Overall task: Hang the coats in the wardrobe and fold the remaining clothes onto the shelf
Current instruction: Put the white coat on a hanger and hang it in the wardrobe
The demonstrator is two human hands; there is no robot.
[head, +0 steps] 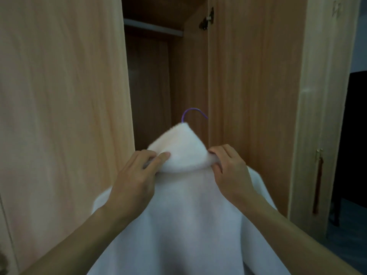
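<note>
Head cam: white fluffy coat (190,215) fills the middle & bottom, in front of the open wardrobe (59,116). Its collar (182,151) pokes up at centre. Left hand (137,175), at 9 o'clock of the collar, pinches the edge w/ thumb & fingers. Right hand (228,171), at 3 o'clock, grips the other edge. Purple hanger hook (191,112) sticks out at 12 o'clock, well below the rail (153,26).

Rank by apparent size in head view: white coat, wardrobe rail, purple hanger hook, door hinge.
1. white coat, nearest the camera, fills the lower frame.
2. wardrobe rail, visible stretch only.
3. purple hanger hook and door hinge look alike; not ranked.
</note>
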